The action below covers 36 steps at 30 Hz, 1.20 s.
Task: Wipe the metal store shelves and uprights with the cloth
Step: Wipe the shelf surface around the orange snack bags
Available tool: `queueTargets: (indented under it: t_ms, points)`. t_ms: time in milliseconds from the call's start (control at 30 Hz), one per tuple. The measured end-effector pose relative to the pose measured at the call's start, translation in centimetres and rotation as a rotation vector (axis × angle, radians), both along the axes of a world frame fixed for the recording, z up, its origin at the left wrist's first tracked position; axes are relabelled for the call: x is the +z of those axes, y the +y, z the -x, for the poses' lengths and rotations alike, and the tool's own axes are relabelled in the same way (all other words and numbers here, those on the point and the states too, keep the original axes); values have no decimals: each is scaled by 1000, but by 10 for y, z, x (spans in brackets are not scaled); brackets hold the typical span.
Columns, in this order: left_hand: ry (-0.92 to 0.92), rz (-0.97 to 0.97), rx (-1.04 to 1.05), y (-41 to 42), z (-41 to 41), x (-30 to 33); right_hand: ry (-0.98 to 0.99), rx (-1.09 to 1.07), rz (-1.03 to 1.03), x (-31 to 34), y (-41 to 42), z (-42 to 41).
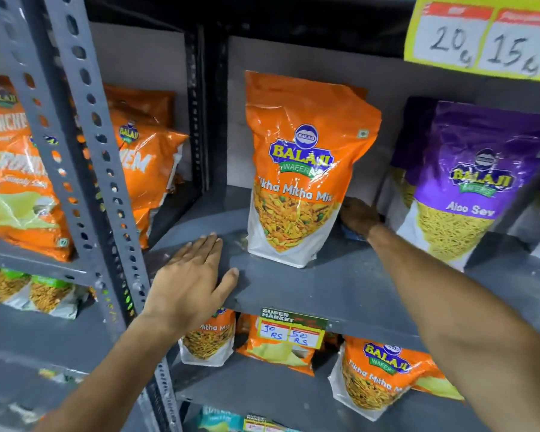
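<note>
From the head camera, the right hand (359,216) reaches to the back of the grey shelf (293,285), at about three o'clock from the orange pouch (303,169), pressing a blue cloth (354,234) that shows only as a sliver under the palm; how the fingers close on it cannot be told. The left hand (190,282) lies flat and spread on the shelf's front edge at seven o'clock from the pouch, holding nothing. Pale specks remain on the shelf front and the uprights (85,145) look untouched, so most wiping probably remains.
</note>
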<state>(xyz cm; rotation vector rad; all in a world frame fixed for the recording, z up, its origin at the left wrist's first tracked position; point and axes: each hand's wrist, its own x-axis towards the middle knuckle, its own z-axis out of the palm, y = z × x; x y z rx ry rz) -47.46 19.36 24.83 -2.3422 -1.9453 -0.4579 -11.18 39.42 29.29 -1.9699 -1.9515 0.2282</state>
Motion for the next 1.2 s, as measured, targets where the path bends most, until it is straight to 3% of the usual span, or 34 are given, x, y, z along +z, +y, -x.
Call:
queueTargets:
  t_ms: [233, 500, 633, 733, 833, 933, 1200]
  points:
    - [32, 20, 2, -2, -2, 4, -160, 38, -53, 6, -50, 16]
    - [32, 54, 14, -6, -3, 9, -69, 246, -38, -4, -156, 17]
    - [32, 50, 12, -10, -5, 10, 35, 384, -32, -13, -197, 2]
    - [16, 49, 14, -11, -6, 12, 292, 340, 3, -3, -205, -7]
    - [12, 53, 20, -10, -5, 11, 397, 183, -137, 14, -188, -6]
    - [12, 45, 22, -8, -4, 9, 300, -2, -155, 20, -138, 1]
    - [-3, 15, 44, -5, -3, 5, 168, -106, -66, -15, 11, -7]
